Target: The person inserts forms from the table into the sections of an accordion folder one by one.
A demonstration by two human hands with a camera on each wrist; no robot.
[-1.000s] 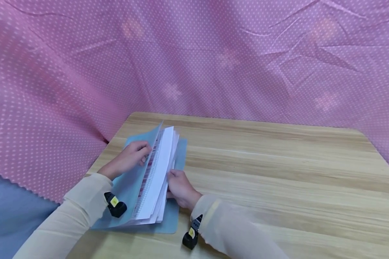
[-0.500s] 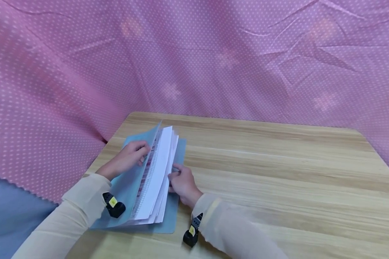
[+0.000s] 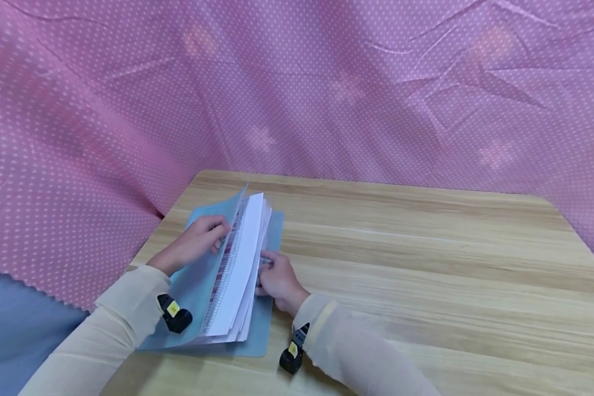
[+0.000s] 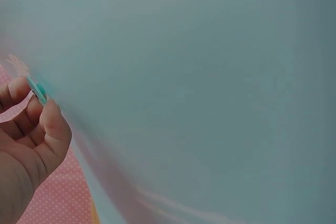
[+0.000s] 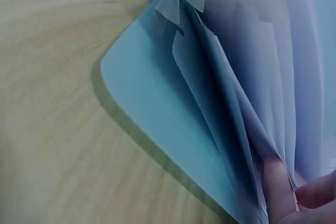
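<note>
1. My left hand (image 3: 195, 242) holds the front cover (image 3: 205, 269) of the blue folder (image 3: 264, 330), thumb and fingers pinched on the cover's edge; the left wrist view shows the fingertips (image 4: 50, 119) curled at the blue sheet.
2. My right hand (image 3: 277, 280) grips the loose edges of the white pages (image 3: 242, 264), fingers tucked in among the sheets; the right wrist view shows a fingertip (image 5: 275, 190) wedged between layers.
3. The folder lies near the left edge of the desk (image 3: 425, 247), back cover flat on the wood, cover and pages standing up between my hands.
4. Risk: the pages look thin and fanned, so the right grip could catch several at once or let some slide out, likely if the finger sits too shallow.
5. Risk: a hard pull against the binding row could tear the holes or crease the sheets.
6. Risk: the cover is smooth plastic; a weak left pinch could let it flop shut onto the pages.
7. Risk: the folder sits close to the left edge; a sideways push could shove it off the desk.
</note>
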